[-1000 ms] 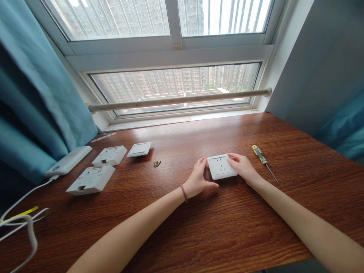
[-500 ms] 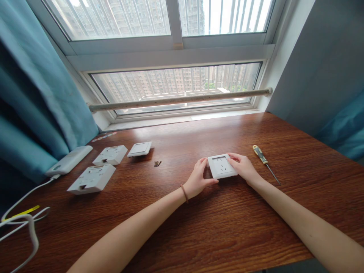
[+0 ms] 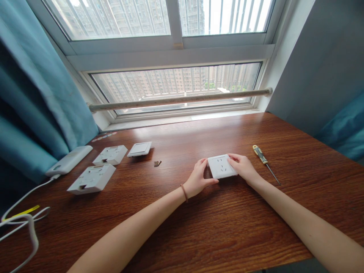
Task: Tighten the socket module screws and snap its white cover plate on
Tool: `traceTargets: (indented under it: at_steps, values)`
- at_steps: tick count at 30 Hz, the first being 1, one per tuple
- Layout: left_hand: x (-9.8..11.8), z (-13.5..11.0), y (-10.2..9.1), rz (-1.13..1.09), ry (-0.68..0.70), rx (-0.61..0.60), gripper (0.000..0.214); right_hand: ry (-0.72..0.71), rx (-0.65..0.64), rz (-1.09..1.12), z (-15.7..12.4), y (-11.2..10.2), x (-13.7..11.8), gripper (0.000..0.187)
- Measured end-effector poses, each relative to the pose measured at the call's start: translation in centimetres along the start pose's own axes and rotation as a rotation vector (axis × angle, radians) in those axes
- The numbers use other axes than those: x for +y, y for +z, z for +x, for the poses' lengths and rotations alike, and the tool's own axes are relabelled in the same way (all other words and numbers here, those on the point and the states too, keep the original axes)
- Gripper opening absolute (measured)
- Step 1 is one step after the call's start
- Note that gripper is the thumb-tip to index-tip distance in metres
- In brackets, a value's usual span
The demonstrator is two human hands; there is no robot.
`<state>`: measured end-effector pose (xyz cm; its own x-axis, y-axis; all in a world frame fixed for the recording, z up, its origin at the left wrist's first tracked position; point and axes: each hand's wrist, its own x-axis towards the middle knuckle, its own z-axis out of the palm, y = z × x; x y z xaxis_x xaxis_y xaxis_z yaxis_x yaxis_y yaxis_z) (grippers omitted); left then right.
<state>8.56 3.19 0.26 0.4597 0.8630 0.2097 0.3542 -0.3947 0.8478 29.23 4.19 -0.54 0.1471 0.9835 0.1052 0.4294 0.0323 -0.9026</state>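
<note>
A white wall socket (image 3: 221, 166) lies face up on the wooden table (image 3: 216, 227). My left hand (image 3: 197, 179) grips its left edge with fingers and thumb curled round it. From the other side my right hand (image 3: 243, 168) holds the socket's right edge, fingers resting on its face. A small screwdriver (image 3: 265, 162) with a yellow and grey handle lies just right of my right hand. A few dark screws (image 3: 157, 163) sit on the table to the left of the socket.
Two white mounting boxes (image 3: 91, 178) (image 3: 110, 154) and a white switch plate (image 3: 139, 149) lie at the left. A white power bank (image 3: 69, 160) with a white cable (image 3: 19, 212) sits by the blue curtain (image 3: 34, 98). A window and rail run along the back.
</note>
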Motion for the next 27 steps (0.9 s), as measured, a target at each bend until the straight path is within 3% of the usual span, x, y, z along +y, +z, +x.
traceTargets:
  at_steps: [11,16,27]
  values:
    - [0.11,0.01,0.0,0.016,-0.013,-0.007,0.077,0.006,-0.037,0.014,0.18,0.07,0.13,0.034]
    - [0.07,-0.01,0.05,0.007,-0.001,0.008,0.057,0.014,-0.046,0.054,0.1,0.0,-0.04,0.035]
    - [-0.39,0.07,-0.02,-0.018,0.012,0.01,0.061,0.134,-0.059,0.325,-0.07,0.5,-0.15,0.022]
